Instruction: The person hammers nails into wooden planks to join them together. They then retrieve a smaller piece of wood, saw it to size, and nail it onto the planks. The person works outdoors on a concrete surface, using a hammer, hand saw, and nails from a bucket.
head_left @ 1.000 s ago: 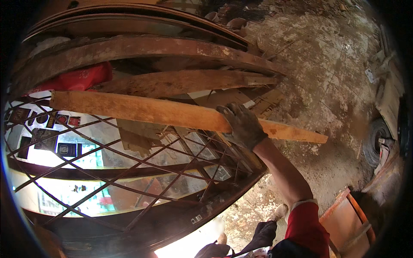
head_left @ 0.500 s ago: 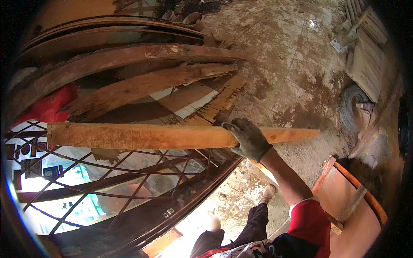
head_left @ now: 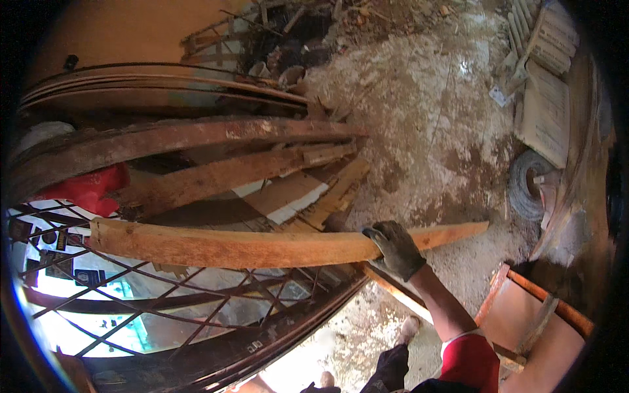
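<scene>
My right hand (head_left: pixel 396 251), in a dark grey work glove, grips a long light-brown wooden plank (head_left: pixel 229 247) toward its right end. The fingers go over its top edge. Lying crosswise, the plank reaches from the window grille side on the left to above the floor on the right. Behind it a dark metal lattice grille (head_left: pixel 196 295) passes under the plank's left part. My left hand does not show. A second narrow strip of wood (head_left: pixel 400 291) runs below my wrist.
Large old beams (head_left: pixel 216 134) and stacked boards (head_left: pixel 164 72) lean at the left, with a red bag (head_left: pixel 92 190) among them. On the right are a wire coil (head_left: pixel 529 185), cardboard boxes (head_left: pixel 547 108) and an orange-framed wooden panel (head_left: pixel 544 321). The floor (head_left: pixel 419 131) is dusty and stained.
The view has tilted upward, so the surroundings sit lower in the picture. My right hand is still on the plank, a little further right in the picture.
</scene>
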Action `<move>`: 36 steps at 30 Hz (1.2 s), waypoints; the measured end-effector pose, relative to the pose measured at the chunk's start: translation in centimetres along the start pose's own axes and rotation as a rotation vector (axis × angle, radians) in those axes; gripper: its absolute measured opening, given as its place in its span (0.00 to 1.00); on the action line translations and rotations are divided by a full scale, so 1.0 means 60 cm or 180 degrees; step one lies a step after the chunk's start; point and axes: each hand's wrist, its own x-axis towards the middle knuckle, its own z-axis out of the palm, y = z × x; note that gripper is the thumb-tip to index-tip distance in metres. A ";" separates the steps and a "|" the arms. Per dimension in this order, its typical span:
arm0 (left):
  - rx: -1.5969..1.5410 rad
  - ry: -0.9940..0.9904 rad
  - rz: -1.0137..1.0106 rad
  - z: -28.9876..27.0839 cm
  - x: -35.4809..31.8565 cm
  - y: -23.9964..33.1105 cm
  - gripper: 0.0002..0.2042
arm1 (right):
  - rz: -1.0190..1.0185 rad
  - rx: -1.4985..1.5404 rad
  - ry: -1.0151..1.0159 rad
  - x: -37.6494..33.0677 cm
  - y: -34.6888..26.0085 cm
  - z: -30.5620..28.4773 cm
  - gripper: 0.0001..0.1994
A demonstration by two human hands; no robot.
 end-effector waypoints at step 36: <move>-0.0121 0.0349 0.0232 -0.043 -0.092 -0.022 0.30 | 0.0432 -0.0197 0.2406 0.106 -0.045 -0.558 0.20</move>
